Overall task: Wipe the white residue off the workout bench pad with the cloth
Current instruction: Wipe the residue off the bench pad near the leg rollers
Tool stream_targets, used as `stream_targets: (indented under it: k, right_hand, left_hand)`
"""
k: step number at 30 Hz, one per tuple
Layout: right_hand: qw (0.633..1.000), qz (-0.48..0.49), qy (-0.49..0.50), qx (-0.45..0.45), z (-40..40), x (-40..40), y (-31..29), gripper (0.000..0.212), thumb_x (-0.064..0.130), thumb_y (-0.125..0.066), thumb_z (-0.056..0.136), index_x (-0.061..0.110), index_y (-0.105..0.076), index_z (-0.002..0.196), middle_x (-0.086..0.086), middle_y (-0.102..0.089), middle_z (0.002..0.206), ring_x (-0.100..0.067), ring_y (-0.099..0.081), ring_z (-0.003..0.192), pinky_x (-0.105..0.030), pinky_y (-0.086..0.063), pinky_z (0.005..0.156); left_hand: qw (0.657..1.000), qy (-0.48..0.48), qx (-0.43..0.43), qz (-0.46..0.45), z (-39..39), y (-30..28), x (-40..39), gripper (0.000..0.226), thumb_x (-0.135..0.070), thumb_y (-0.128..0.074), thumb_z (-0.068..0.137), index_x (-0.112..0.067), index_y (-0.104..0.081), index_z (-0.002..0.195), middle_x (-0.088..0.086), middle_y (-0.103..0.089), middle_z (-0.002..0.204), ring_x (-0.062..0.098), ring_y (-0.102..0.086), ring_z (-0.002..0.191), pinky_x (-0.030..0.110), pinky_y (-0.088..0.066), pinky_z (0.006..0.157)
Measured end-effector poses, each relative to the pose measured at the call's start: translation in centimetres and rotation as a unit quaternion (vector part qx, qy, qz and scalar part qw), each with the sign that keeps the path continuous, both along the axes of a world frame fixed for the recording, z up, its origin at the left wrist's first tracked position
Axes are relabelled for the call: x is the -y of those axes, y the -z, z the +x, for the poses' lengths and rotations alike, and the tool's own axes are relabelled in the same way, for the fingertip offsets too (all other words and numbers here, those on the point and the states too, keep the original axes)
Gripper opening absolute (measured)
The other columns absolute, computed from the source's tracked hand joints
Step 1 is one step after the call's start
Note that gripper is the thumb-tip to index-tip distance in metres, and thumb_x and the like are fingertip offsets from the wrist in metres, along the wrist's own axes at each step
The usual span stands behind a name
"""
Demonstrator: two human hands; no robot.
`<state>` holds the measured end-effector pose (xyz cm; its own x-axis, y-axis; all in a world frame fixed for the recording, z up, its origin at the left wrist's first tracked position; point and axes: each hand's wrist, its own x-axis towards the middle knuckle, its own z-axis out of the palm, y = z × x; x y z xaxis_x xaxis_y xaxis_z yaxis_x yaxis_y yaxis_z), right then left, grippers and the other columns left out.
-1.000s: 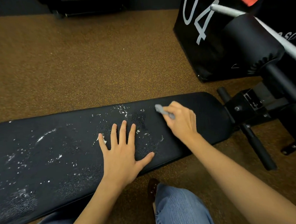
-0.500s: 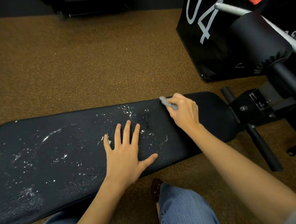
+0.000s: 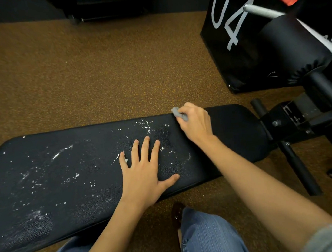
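From the head camera, the black bench pad (image 3: 71,183) lies across brown carpet (image 3: 91,76), white residue (image 3: 63,152) speckling its left and middle parts. The left hand (image 3: 143,172) lies flat on the pad, fingers spread and released. The right hand (image 3: 195,123) is clenched around a small grey cloth (image 3: 179,114) — pressed at the pad's far edge, right of the residue.

Black box (image 3: 234,48): large white "04" on its side.
White bar (image 3: 322,42): dark lettering, cut off at the edge, unreadable.
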<state>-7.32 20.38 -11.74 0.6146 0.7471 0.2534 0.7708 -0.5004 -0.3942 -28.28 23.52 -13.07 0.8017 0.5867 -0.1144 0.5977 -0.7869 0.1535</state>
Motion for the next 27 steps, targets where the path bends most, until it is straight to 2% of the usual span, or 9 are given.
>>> stream_targets:
  k: [2, 5, 9, 12, 14, 18, 21, 24, 27]
  right_hand:
    - [0.998, 0.002, -0.062, 0.004, -2.9, 0.3, 0.6, 0.022, 0.034, -0.061, 0.094, 0.018, -0.071, 0.082, -0.003, -0.058, 0.079, -0.035, -0.064, 0.067, -0.038, -0.05, 0.053]
    - [0.988, -0.021, -0.154, -0.013, -4.4, 3.2, 0.7, 0.019, 0.037, -0.059, 0.093, 0.022, -0.071, 0.092, 0.003, -0.06, 0.084, -0.025, -0.065, 0.067, -0.039, -0.052, 0.053]
    - [0.998, 0.013, -0.057, 0.015, -1.1, 2.6, 0.7, 0.025, 0.039, -0.062, 0.093, 0.019, -0.07, 0.08, 0.001, -0.056, 0.075, -0.027, -0.061, 0.062, -0.033, -0.046, 0.049]
    - [0.999, 0.035, -0.012, -0.005, -2.0, 0.5, 1.0, 0.025, 0.033, -0.062, 0.093, 0.013, -0.07, 0.081, -0.001, -0.057, 0.076, -0.03, -0.061, 0.064, -0.035, -0.046, 0.051]
    - [0.999, 0.033, -0.038, -0.015, -3.8, 0.8, 1.1, 0.021, 0.031, -0.062, 0.093, 0.014, -0.069, 0.083, -0.001, -0.055, 0.077, -0.027, -0.06, 0.063, -0.037, -0.047, 0.051]
    - [0.986, -0.009, -0.169, -0.004, -4.5, 4.6, 0.9, 0.008, 0.029, -0.067, 0.089, 0.024, -0.071, 0.095, 0.007, -0.061, 0.085, -0.016, -0.064, 0.072, -0.035, -0.051, 0.054]
    - [0.995, 0.002, -0.102, 0.023, -1.3, 4.7, 0.7, 0.013, 0.038, -0.064, 0.091, 0.027, -0.072, 0.091, 0.004, -0.06, 0.081, -0.02, -0.065, 0.071, -0.034, -0.049, 0.052]
    - [1.0, 0.008, 0.011, -0.008, 0.6, 2.0, 0.9, 0.024, 0.036, -0.062, 0.093, 0.016, -0.074, 0.088, -0.002, -0.059, 0.081, -0.029, -0.063, 0.07, -0.037, -0.048, 0.054]
    - [0.999, -0.024, 0.002, -0.036, -1.7, 1.0, 0.8, 0.026, 0.04, -0.06, 0.094, 0.018, -0.074, 0.092, 0.0, -0.056, 0.088, -0.026, -0.062, 0.074, -0.037, -0.049, 0.059]
  left_hand:
    - [1.0, 0.004, 0.002, -0.001, -0.1, -0.1, -0.2, 0.102, -0.087, -0.029, 0.071, -0.024, -0.034, 0.151, 0.006, -0.028, 0.159, 0.032, -0.024, 0.146, 0.065, -0.027, 0.107]
    - [1.0, 0.008, 0.013, -0.006, -0.3, 0.0, -0.6, 0.102, -0.087, -0.03, 0.07, -0.024, -0.034, 0.151, 0.004, -0.028, 0.159, 0.03, -0.025, 0.146, 0.063, -0.026, 0.108]
    - [1.0, 0.008, 0.017, -0.003, -0.5, 0.1, -0.6, 0.103, -0.088, -0.028, 0.071, -0.025, -0.028, 0.153, 0.002, -0.024, 0.161, 0.029, -0.021, 0.147, 0.061, -0.023, 0.11]
    - [1.0, 0.006, 0.016, -0.002, -0.5, 0.1, -0.6, 0.103, -0.088, -0.026, 0.071, -0.025, -0.027, 0.153, 0.002, -0.023, 0.161, 0.029, -0.02, 0.148, 0.061, -0.023, 0.11]
    - [1.0, 0.005, 0.017, -0.001, -0.5, 0.1, -0.5, 0.103, -0.088, -0.027, 0.071, -0.024, -0.031, 0.152, 0.003, -0.026, 0.16, 0.03, -0.023, 0.147, 0.061, -0.025, 0.109]
    - [1.0, 0.006, 0.024, -0.005, -0.6, 0.1, -0.5, 0.102, -0.087, -0.029, 0.072, -0.024, -0.032, 0.152, 0.002, -0.027, 0.16, 0.029, -0.025, 0.146, 0.061, -0.027, 0.109]
    - [1.0, 0.002, 0.029, -0.009, -0.8, 0.2, -0.5, 0.102, -0.088, -0.028, 0.072, -0.026, -0.027, 0.153, 0.0, -0.022, 0.161, 0.027, -0.02, 0.148, 0.059, -0.023, 0.112]
    - [0.999, -0.003, 0.035, -0.021, -0.9, 0.3, -0.4, 0.104, -0.089, -0.028, 0.073, -0.025, -0.023, 0.155, -0.002, -0.019, 0.162, 0.025, -0.014, 0.15, 0.059, -0.019, 0.114]
    - [0.997, -0.025, 0.07, -0.034, -0.8, -0.2, 0.1, 0.1, -0.086, -0.029, 0.077, -0.023, -0.022, 0.155, -0.004, -0.02, 0.162, 0.019, -0.012, 0.15, 0.058, -0.014, 0.117]
